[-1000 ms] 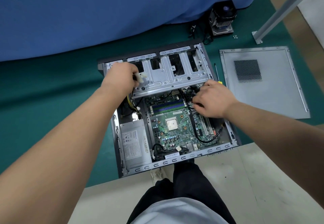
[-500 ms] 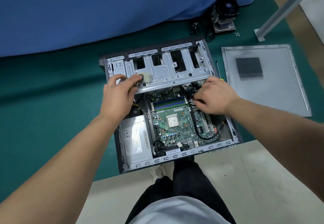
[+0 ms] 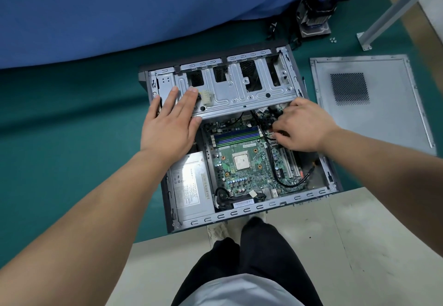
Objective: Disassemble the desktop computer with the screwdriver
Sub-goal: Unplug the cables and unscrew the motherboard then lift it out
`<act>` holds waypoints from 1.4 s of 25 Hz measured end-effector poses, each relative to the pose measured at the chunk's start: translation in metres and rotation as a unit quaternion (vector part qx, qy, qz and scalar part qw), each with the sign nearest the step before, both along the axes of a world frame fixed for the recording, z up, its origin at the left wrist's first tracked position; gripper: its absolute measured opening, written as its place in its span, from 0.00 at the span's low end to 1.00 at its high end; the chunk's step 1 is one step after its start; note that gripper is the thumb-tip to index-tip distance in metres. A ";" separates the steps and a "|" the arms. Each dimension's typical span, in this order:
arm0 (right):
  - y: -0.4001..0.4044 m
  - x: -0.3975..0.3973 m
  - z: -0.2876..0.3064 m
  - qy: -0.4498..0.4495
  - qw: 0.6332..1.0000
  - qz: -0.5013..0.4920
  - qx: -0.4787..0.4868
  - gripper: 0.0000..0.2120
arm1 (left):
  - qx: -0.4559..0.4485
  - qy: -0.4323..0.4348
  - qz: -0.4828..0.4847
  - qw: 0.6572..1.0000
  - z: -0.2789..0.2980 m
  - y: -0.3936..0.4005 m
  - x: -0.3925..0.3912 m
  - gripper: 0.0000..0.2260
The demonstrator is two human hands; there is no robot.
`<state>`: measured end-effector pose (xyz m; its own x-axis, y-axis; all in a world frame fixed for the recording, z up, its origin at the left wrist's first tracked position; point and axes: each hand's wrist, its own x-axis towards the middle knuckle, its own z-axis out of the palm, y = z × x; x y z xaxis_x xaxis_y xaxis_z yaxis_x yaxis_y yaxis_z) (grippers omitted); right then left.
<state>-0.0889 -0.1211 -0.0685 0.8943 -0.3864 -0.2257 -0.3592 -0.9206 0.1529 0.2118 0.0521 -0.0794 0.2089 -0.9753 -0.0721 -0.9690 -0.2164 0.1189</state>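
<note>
The open desktop case (image 3: 309, 196) lies flat on the green mat, showing the green motherboard (image 3: 242, 161), the grey power supply (image 3: 189, 185) and the metal drive cage (image 3: 239, 90). My left hand (image 3: 170, 123) lies with straight fingers on the cage's left end, next to a white power connector (image 3: 206, 97). My right hand (image 3: 302, 128) has its fingers curled over black cables (image 3: 271, 118) at the board's upper right corner; what the fingertips grip is hidden. The screwdriver (image 3: 304, 84) lies along the case's right side, mostly hidden.
The removed side panel (image 3: 383, 123) lies right of the case. A CPU cooler (image 3: 314, 10) and small screws (image 3: 333, 39) sit at the back right by a metal post (image 3: 393, 10). Blue cloth (image 3: 143, 6) covers the back. My legs stand at the mat's near edge.
My left hand let go of the white connector, drew back and now lies flat on the drive cage. My right hand has stayed at the cables on the board's right.
</note>
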 end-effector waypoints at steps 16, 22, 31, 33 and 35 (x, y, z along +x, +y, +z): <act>0.073 0.081 -0.021 -0.042 0.975 -0.120 0.182 0.17 | -0.033 -0.006 0.009 0.999 -0.009 -0.005 0.004 0.27; 0.055 0.141 -0.064 -0.033 0.953 -0.211 0.216 0.16 | -0.050 -0.013 0.005 0.999 -0.012 -0.007 0.006 0.28; 0.050 0.146 -0.092 -0.148 0.920 -0.257 0.256 0.10 | -0.055 -0.022 0.003 0.998 -0.012 -0.008 0.005 0.28; 0.050 0.148 -0.094 -0.151 0.921 -0.261 0.245 0.09 | -0.056 -0.021 0.004 0.998 -0.012 -0.008 0.005 0.28; 0.051 0.148 -0.095 -0.152 0.924 -0.259 0.238 0.08 | -0.056 -0.018 0.004 0.998 -0.012 -0.008 0.006 0.28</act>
<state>0.0593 -0.0698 -0.1637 0.6673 -0.7020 -0.2486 -0.7300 -0.5505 -0.4050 0.2180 0.0438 -0.0914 0.2175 -0.9750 0.0452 -0.9714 -0.2117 0.1079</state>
